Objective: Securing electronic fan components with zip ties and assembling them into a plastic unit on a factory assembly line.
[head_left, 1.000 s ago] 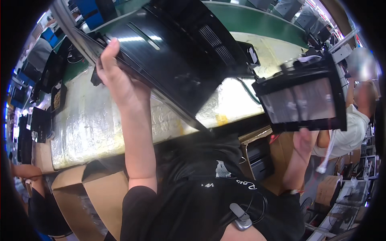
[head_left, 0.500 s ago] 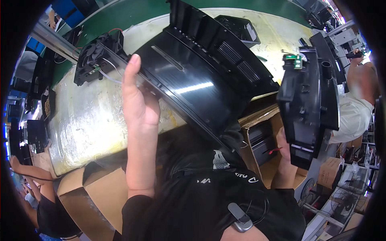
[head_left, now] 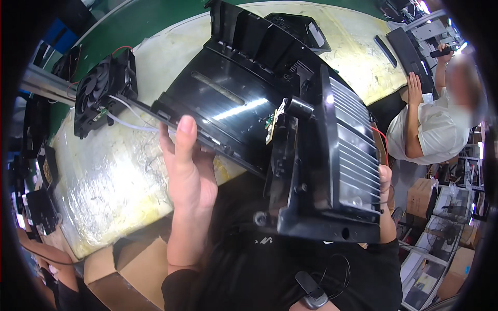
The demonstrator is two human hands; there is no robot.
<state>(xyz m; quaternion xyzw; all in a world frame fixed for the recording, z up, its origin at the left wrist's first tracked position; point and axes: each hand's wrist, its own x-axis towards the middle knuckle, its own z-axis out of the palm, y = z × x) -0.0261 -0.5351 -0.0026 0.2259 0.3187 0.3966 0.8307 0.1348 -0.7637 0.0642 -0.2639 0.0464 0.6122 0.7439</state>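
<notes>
My left hand (head_left: 188, 171) grips the near edge of a large glossy black plastic housing (head_left: 233, 98), which is tilted above the worktable. My right hand (head_left: 385, 199) is mostly hidden behind a black finned module (head_left: 332, 166) that it holds upright against the housing's right side. A small green circuit board (head_left: 274, 120) with wires sits where the two parts meet.
A black cooling fan (head_left: 101, 93) with red and white wires lies on the yellowish plastic-covered table (head_left: 114, 186). Another black part (head_left: 298, 28) rests at the table's far side. A person in a white shirt (head_left: 436, 129) works at the right. Cardboard boxes (head_left: 124, 269) stand below the table edge.
The housing has come down and turned toward me. My right hand has brought the finned module from the right side in against the housing's edge.
</notes>
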